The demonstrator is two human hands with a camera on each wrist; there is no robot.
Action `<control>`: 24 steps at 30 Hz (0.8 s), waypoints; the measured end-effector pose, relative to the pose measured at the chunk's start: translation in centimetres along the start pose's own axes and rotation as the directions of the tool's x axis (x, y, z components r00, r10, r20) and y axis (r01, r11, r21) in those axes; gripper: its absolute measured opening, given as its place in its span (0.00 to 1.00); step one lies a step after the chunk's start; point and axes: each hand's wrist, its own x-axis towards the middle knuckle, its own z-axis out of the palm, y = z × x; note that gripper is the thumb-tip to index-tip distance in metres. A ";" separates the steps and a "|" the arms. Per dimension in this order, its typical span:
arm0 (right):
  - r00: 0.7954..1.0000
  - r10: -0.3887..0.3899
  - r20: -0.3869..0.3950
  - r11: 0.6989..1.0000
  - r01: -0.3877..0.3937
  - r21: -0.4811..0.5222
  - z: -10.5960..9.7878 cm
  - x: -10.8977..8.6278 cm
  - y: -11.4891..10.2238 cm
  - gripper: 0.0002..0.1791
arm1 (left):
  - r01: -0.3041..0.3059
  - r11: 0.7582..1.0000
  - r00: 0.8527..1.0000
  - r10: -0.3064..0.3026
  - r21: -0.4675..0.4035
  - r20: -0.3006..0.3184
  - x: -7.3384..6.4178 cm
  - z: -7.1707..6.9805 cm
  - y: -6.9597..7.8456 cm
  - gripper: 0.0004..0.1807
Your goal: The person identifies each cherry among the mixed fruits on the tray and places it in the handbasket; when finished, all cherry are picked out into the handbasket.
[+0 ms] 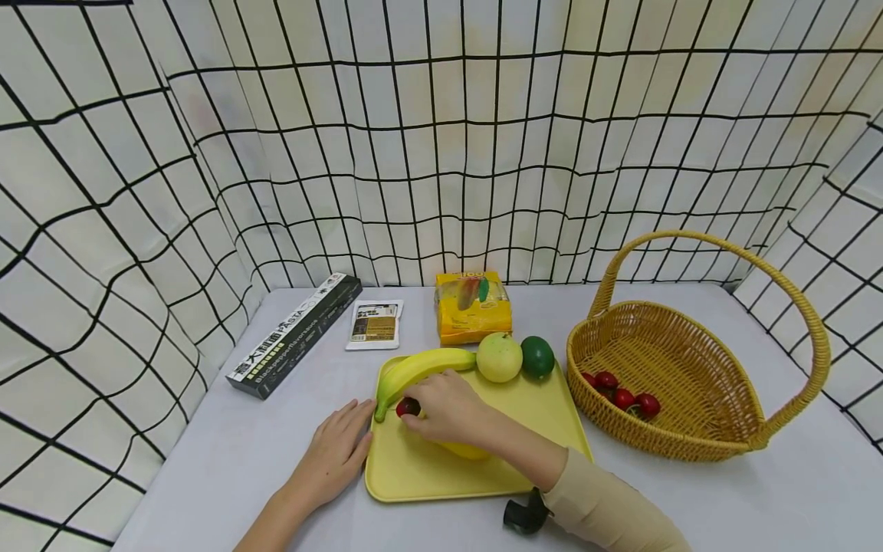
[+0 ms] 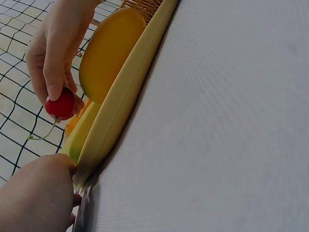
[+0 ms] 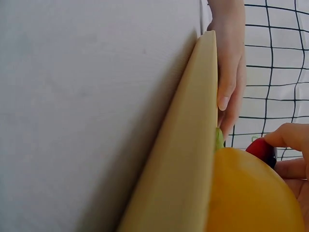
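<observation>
My right hand [image 1: 448, 406] pinches a red cherry [image 2: 61, 103] between thumb and fingers, above the left part of a yellow tray [image 1: 407, 483]. The cherry's green stem hangs free in the left wrist view. My left hand [image 1: 334, 452] lies with extended fingers at the tray's left edge, fingertips right at the rim. A banana [image 1: 421, 363] curves along the tray's back left, just beyond the right hand. Under the right forearm lies a yellow mango [image 3: 256, 193], mostly hidden from the head view. A pale green round fruit [image 1: 500, 357] sits at the tray's back right.
Beside the pale fruit is a dark green fruit [image 1: 537, 357]. A handled wicker basket [image 1: 662, 445] with several cherries [image 1: 623, 398] stands right. Behind are a yellow packet [image 1: 474, 318], a white sachet [image 1: 375, 325] and a pasta box [image 1: 297, 337]. A black object [image 1: 526, 515] lies near the right sleeve.
</observation>
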 end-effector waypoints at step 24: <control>0.992 0.090 -0.085 0.988 -0.078 0.132 -2.7 -2.5 1.9 0.15 | -0.007 1.000 1.000 0.007 0.005 -0.002 0.1 0.0 0.1 0.26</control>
